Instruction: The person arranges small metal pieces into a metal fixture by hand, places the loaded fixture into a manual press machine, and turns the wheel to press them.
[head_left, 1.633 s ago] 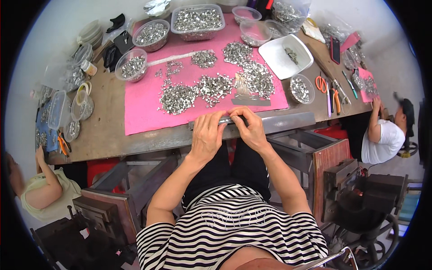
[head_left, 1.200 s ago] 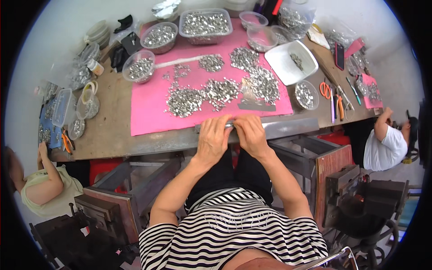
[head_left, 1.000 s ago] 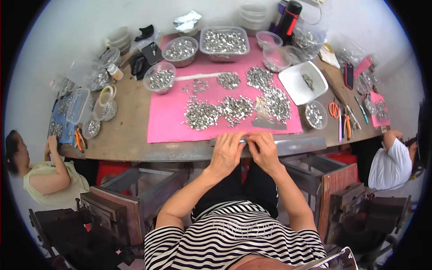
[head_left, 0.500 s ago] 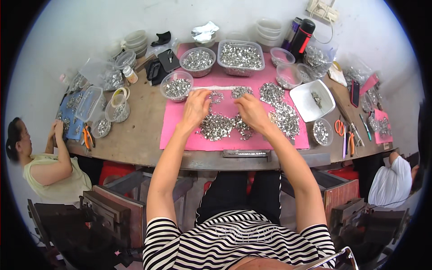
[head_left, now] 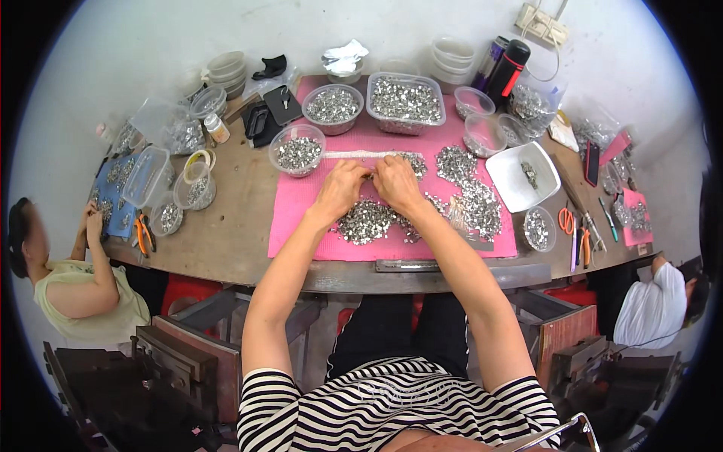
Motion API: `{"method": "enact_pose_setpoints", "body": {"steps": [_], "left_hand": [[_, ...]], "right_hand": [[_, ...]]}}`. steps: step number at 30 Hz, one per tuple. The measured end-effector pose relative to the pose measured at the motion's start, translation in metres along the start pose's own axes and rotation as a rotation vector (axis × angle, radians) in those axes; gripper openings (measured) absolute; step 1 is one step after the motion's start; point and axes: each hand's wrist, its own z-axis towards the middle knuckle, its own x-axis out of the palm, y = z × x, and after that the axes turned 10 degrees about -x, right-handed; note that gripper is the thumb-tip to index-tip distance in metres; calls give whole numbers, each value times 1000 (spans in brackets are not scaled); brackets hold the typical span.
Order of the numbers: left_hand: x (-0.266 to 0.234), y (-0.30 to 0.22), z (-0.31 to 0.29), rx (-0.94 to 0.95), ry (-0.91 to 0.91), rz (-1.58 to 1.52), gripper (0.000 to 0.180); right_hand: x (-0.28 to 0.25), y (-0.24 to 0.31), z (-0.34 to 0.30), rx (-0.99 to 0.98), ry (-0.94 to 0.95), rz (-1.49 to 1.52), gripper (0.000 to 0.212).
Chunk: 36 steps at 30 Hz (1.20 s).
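My left hand [head_left: 343,188] and my right hand [head_left: 395,182] come together above the pink mat [head_left: 301,218], fingertips almost touching. Both sets of fingers are pinched closed; whatever small piece they hold is too small or hidden to make out. Just below the hands lies a pile of small shiny metal pieces [head_left: 364,223]. A smaller heap [head_left: 415,164] shows behind my right hand, partly covered by it. More metal pieces [head_left: 478,207] are spread out on the mat to the right.
Beyond the mat's middle stand a rectangular tub [head_left: 407,126] and round bowls [head_left: 332,105] full of metal pieces. To the right are a white tray [head_left: 520,197], orange-handled scissors [head_left: 566,220] and a black flask [head_left: 509,71]. Co-workers sit at both sides; one wears a pale-yellow top [head_left: 90,297].
My hands have moved together, the right one shifting left and the left one slightly right and down. The view has tilted a little.
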Motion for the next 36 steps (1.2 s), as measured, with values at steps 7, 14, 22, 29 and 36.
{"method": "enact_pose_setpoints", "body": {"steps": [7, 14, 22, 29, 36], "left_hand": [[1, 11, -2, -146, -133, -132, 10], [-14, -53, -18, -130, -108, -257, 9], [16, -105, -64, -90, 179, -317, 17], [-5, -105, -70, -194, 40, -396, 17], [-11, -102, -80, -101, 105, 37, 9]], "right_hand": [[-77, 10, -25, 61, 180, 261, 15], [-137, 14, -116, 147, 245, 292, 11], [-136, 13, -137, 241, 154, 378, 12], [-133, 9, -136, 157, 133, 457, 10], [-128, 7, -136, 99, 137, 348, 9]]}}
